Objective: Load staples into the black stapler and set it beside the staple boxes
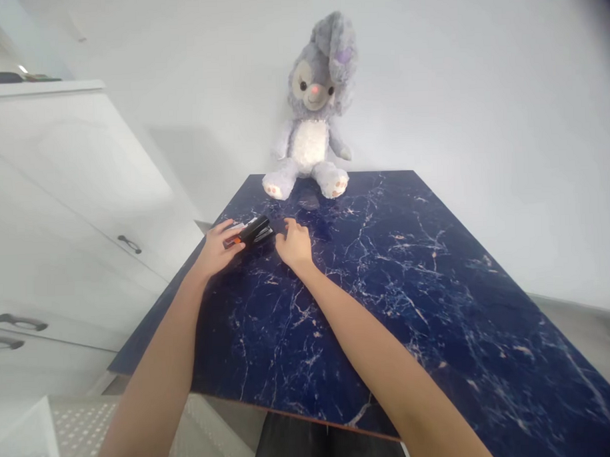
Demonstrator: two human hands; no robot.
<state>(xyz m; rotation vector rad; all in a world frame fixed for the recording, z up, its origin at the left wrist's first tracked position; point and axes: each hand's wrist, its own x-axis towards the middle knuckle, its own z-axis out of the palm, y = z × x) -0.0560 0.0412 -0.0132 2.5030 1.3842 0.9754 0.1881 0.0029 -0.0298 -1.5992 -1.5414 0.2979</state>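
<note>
A black stapler [255,230] with a bit of orange near its rear end lies at the left side of the blue marbled table. My left hand [219,248] grips its rear end, with the thumb on the near side and the fingers over the far side. Beside the stapler's front end, my right hand [294,243] rests low over the table, thumb toward the stapler and fingers loosely bent and a little apart. Nothing shows in it. Something pale, partly hidden, shows along the stapler's far side; I cannot make out what it is.
A grey plush rabbit [311,145] sits at the back of the blue table [387,279] against the white wall. White drawers [79,216] with dark handles stand at the left. Below them is a pale perforated surface [81,423].
</note>
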